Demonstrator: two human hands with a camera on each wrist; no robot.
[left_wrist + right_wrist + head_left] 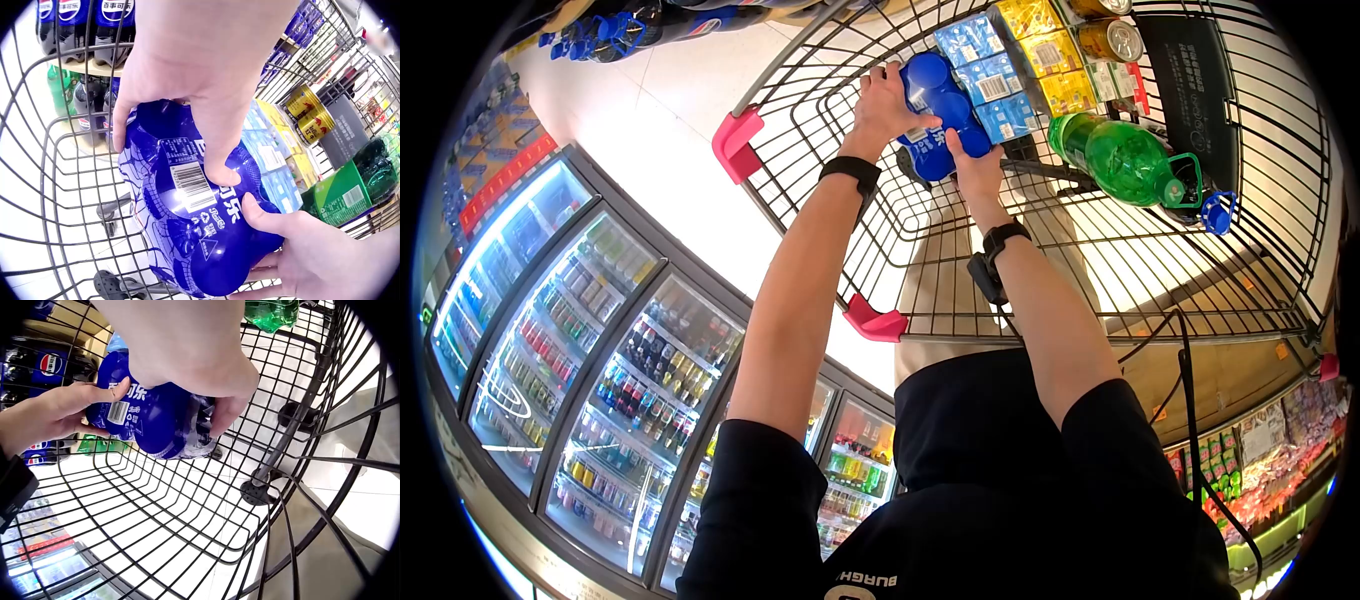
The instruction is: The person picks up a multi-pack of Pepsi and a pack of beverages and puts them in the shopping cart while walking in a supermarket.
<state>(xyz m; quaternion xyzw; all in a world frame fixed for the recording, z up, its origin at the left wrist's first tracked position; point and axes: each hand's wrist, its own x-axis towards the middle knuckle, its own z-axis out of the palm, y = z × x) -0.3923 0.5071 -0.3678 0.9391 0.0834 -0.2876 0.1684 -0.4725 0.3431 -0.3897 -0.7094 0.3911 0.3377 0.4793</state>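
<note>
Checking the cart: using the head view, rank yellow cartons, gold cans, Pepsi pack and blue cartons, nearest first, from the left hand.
1. Pepsi pack, held by left hand
2. Blue cartons, right of it
3. Yellow cartons, farther right
4. Gold cans, right of those

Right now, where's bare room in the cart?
Bare mesh between the blue pack and pink pieces, and between the green bottle and the person; some may be wall. Crowded, bottle's far side: blue cartons, yellow cartons, gold cans, black panel.

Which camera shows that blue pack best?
The left wrist view: the blue pack sits large there, its barcode clear. The head view shows it smaller; in the right wrist view, the right hand partly hides it.
</note>
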